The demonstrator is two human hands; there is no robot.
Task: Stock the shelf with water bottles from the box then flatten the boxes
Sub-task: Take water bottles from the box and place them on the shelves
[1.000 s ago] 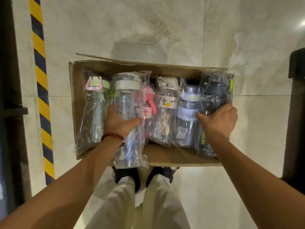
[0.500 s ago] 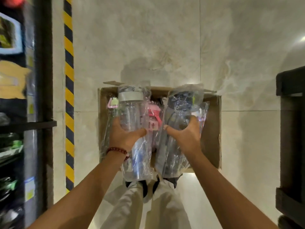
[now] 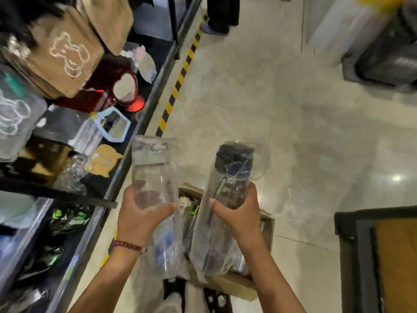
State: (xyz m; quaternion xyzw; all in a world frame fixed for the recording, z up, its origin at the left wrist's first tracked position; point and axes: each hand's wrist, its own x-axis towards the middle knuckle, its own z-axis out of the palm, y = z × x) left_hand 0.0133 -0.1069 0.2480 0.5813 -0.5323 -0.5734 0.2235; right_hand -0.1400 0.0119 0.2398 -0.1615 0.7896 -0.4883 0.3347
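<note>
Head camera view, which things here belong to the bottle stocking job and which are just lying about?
Part of the job:
- clear-capped bottle in the left hand
- dark-capped bottle in the right hand
- cardboard box
- shelf

Just lying about:
- mirrors
- brown bags
- striped floor tape

Shop aisle goods and floor markings

Brown bags with white bear outlines lie at the upper left, a red-framed mirror and a blue-framed mirror just below them. A yellow-and-black striped line crosses the pale tiled floor; someone's dark-clad legs stand beyond.
</note>
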